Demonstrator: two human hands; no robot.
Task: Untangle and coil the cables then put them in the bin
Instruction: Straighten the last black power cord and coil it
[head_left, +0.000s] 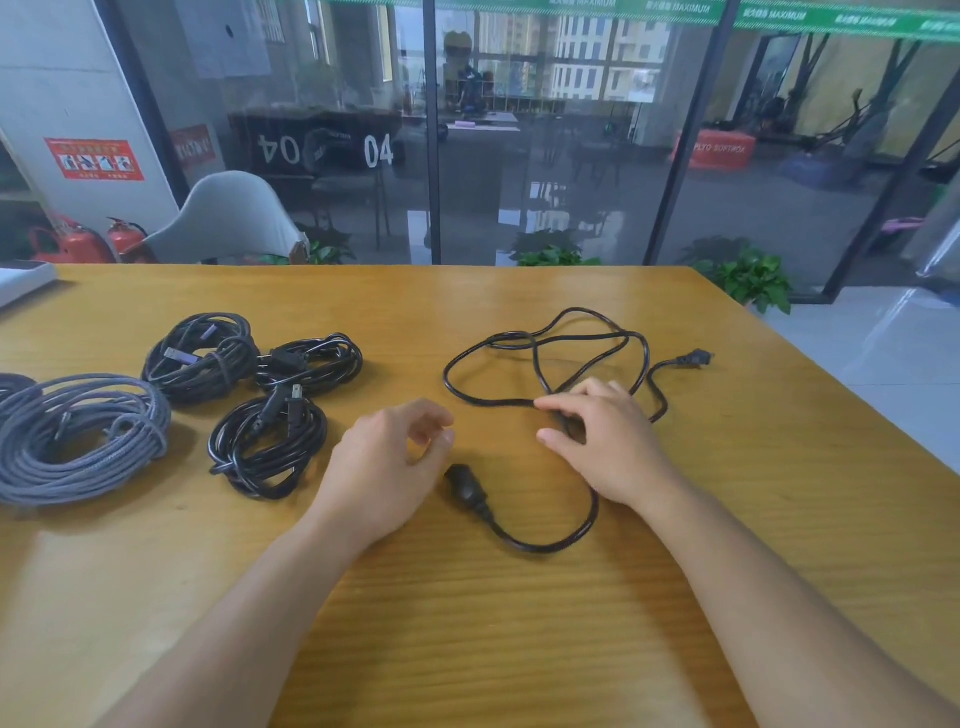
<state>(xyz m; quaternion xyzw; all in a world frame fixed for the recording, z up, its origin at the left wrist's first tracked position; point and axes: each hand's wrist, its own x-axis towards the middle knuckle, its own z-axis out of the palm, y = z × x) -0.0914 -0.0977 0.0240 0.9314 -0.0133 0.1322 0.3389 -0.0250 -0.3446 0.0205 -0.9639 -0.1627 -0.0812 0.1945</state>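
Near the middle of the frame, your two hands are over a wooden table (467, 623). Your right hand (602, 441) rests on a loose black power cable (540, 358), with its fingers bent down onto the cord where the loops cross. You cannot tell if the fingers pinch the cord or only press on it. Your left hand (384, 462) is just left of it, with the fingers loosely curled and nothing in them. The cable's fat black end (467, 488) lies on the table just beside your left thumb. Its pronged plug (693, 359) lies to the right of the middle, well apart from your hands.

On the left side of the frame lie cables that are coiled up. A big grey coil (78, 436) is at the far left. A dark coil (200, 356) sits above it. Two black coils (309, 361) (267, 447) lie next to those, closer to your left hand.
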